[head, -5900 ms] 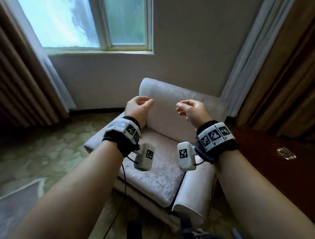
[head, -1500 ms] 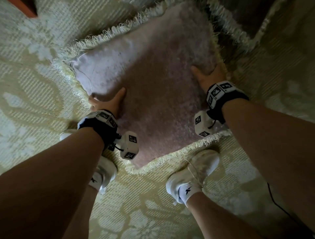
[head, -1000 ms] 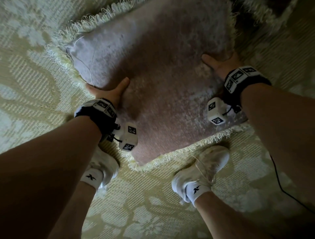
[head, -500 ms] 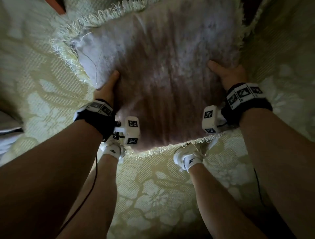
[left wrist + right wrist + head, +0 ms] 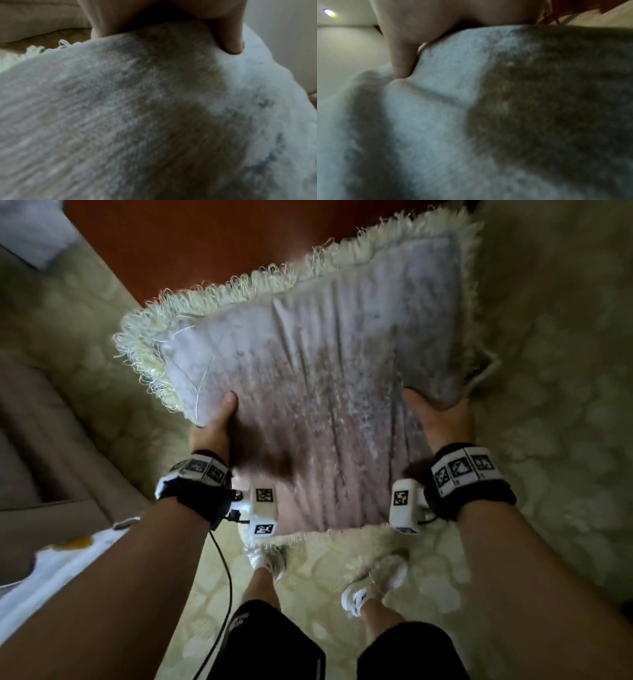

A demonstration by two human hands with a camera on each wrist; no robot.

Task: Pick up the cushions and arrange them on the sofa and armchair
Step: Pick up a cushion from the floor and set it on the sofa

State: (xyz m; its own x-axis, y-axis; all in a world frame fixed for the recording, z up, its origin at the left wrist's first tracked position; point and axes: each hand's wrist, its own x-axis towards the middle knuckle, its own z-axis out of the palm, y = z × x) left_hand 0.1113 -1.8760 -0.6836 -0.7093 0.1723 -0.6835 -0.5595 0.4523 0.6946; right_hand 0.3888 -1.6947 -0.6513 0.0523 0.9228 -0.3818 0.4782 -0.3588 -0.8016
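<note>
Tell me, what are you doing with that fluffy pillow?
A person is holding a big cushion with a shaggy cream fringe in both hands. The left hand grips its left side and the right hand grips its right side, each thumb pressed into the top. The cushion is lifted clear of the patterned carpet, above the person's white shoes. It has not been put on any seat yet; a beige piece of furniture shows at the left edge.
</note>
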